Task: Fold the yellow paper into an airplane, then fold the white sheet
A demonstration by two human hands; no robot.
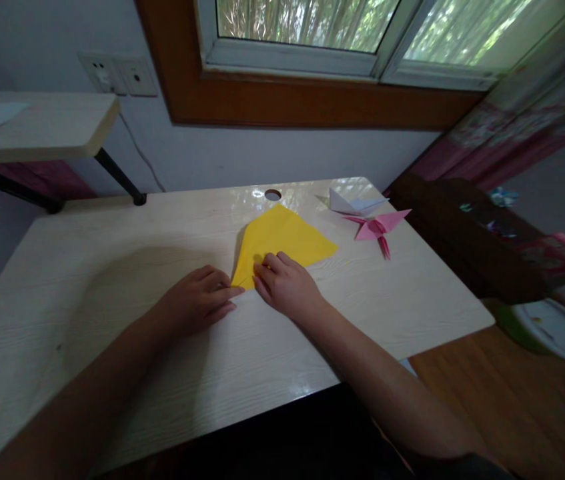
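A folded yellow sheet of paper (282, 237) lies flat on the pale wooden desk (112, 280), near its middle. My left hand (199, 300) rests palm down on the desk, its fingertips touching the sheet's near left corner. My right hand (287, 287) presses on the near edge of the yellow paper, fingers bent over it. The two hands almost meet at that corner.
A pink folded paper crane (377, 229) and a white folded paper shape (355, 202) lie at the desk's far right. A cable hole (273, 195) sits near the far edge. A side shelf (37, 123) stands at left, a dark cabinet (482, 240) at right.
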